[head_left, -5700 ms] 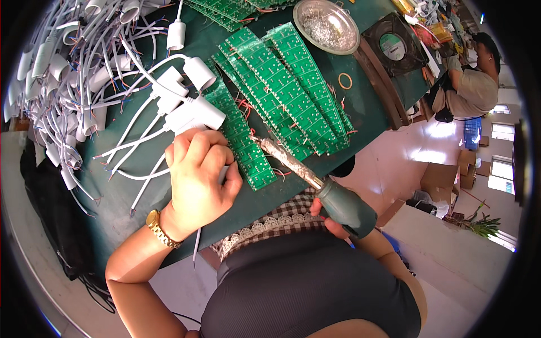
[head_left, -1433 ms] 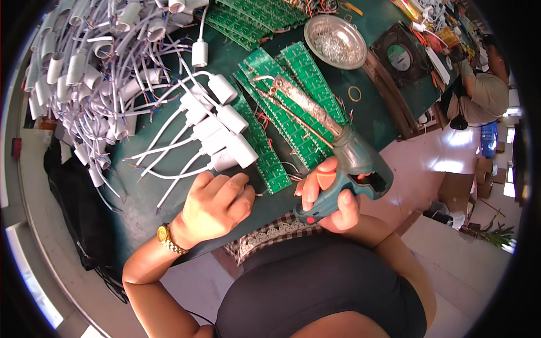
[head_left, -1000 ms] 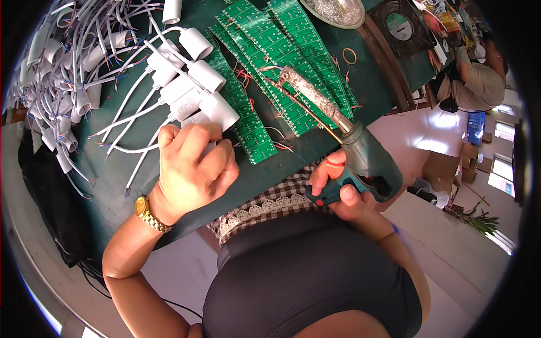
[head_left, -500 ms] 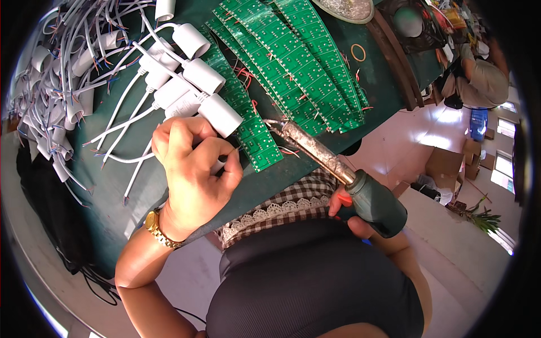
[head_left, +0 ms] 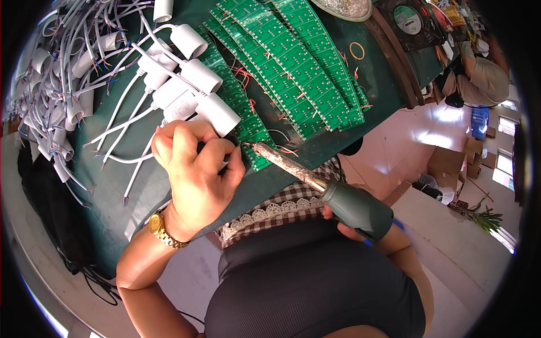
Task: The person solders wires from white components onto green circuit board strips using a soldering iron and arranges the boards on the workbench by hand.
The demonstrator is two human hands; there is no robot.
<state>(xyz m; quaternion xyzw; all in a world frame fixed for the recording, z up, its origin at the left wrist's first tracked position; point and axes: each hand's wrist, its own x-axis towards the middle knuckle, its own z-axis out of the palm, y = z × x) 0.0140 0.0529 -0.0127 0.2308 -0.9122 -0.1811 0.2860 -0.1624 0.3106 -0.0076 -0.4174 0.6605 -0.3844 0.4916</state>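
Observation:
My left hand (head_left: 194, 169), a gold watch on its wrist, is closed in a pinch beside the nearest strip of green circuit boards (head_left: 248, 130). Something pale shows between its fingers, but I cannot make out what it is. My right hand (head_left: 350, 230) grips the dark green handle of a soldering iron (head_left: 290, 165), mostly hidden behind that handle. The iron's tip lies at the left fingertips, over the strip; whether it touches is unclear. Just beyond my left hand are several white lamp sockets (head_left: 217, 114) with white cables.
More green board strips (head_left: 304, 73) fan out beyond, with red wires among them. A heap of cabled sockets (head_left: 73, 84) covers the left of the table. At far right are a rubber band (head_left: 357, 51), a round dish (head_left: 352, 8), a fan (head_left: 407, 21) and another person (head_left: 482, 79).
The soldering iron, in my right hand, has moved left and slightly down, bringing its tip to my left fingertips. My left hand has barely shifted.

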